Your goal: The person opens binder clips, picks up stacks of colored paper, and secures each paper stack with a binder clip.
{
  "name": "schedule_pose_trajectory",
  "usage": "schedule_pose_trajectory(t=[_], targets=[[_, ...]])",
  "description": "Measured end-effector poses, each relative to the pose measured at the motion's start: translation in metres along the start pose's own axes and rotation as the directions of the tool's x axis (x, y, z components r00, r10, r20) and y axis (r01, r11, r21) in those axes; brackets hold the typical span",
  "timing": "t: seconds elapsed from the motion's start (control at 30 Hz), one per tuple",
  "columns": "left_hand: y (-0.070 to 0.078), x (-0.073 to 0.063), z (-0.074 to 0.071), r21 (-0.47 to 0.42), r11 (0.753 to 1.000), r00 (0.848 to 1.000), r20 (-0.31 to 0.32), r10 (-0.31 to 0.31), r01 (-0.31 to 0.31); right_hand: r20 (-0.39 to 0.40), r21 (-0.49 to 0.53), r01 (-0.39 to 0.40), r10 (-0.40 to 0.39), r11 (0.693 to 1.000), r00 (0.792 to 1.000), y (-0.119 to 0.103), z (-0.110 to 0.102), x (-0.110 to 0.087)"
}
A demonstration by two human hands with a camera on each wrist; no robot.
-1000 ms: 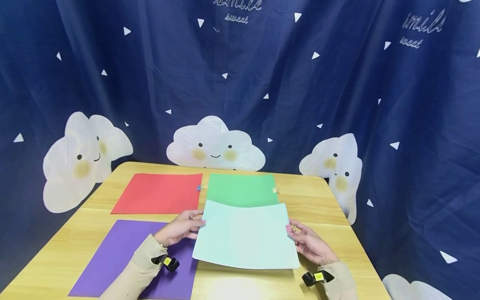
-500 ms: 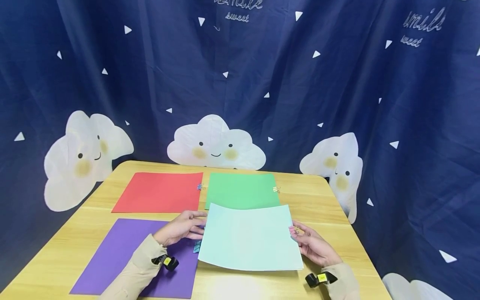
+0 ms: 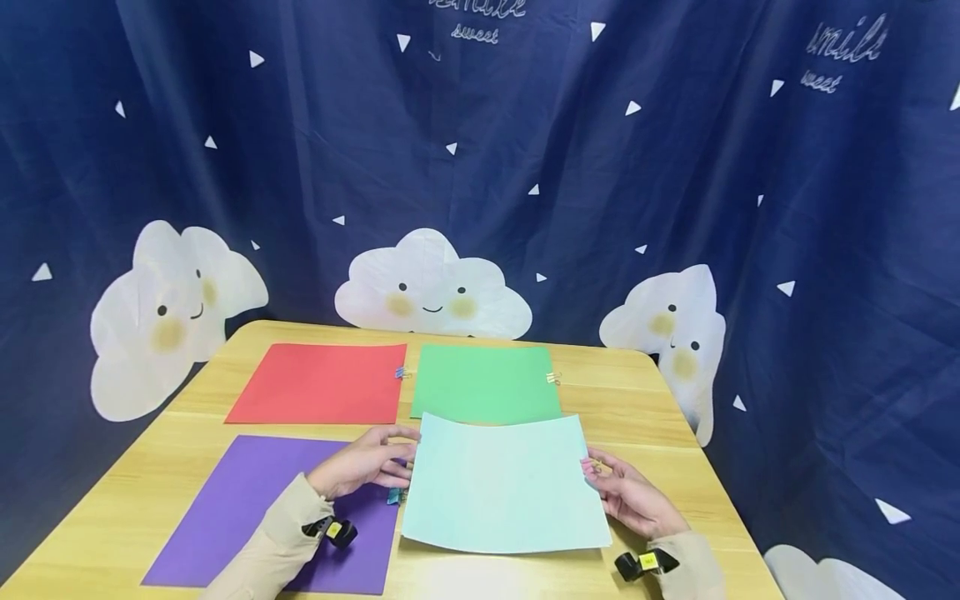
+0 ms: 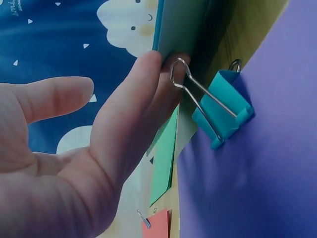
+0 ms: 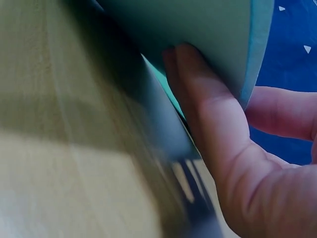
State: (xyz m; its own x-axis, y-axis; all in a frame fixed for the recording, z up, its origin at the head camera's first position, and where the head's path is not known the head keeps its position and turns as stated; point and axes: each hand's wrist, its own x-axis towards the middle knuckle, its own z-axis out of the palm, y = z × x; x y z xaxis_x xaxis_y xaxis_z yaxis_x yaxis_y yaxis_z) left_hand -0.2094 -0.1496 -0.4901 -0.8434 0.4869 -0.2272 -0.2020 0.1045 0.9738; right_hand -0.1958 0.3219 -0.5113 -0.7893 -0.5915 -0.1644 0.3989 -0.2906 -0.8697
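Note:
A thin stack of pale blue paper (image 3: 506,487) is held slightly bowed above the table between both hands. My right hand (image 3: 633,496) grips its right edge, where a pink binder clip (image 3: 587,467) sits. In the right wrist view, fingers (image 5: 203,94) lie beneath the paper (image 5: 198,29), with another digit on its other side. My left hand (image 3: 363,462) has extended fingers touching the left edge; its thumb (image 4: 62,98) stands apart from the paper. A teal binder clip (image 4: 225,109) on the purple paper (image 3: 273,508) lies just below the left fingers.
Red paper (image 3: 322,383) with a blue binder clip (image 3: 400,373) lies at the back left. Beside it is green paper (image 3: 483,383) with a pale yellow clip (image 3: 552,378). All rest on a wooden table (image 3: 622,400) before a blue curtain (image 3: 480,183).
The pale blue paper has shifted right and nearer to me, exposing more green paper and the teal clip. My right hand moved along with it; my left hand stayed nearly in place.

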Motion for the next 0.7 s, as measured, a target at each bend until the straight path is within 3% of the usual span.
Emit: schedule_pose_trajectory(t=[0.37,0.7], targets=[[-0.0005,-0.0055,0.0037,0.070,0.997,0.999,0.024,-0.021,0.019,-0.007,-0.012,-0.017,0.017,1.000,1.000,0.0018,-0.0004,-0.0042],[0.0008,-0.0072,0.0056,0.113,0.992,0.999,-0.019,-0.048,0.050,-0.047,-0.065,-0.023,0.020,0.998,0.999,0.0039,0.0001,-0.0033]])
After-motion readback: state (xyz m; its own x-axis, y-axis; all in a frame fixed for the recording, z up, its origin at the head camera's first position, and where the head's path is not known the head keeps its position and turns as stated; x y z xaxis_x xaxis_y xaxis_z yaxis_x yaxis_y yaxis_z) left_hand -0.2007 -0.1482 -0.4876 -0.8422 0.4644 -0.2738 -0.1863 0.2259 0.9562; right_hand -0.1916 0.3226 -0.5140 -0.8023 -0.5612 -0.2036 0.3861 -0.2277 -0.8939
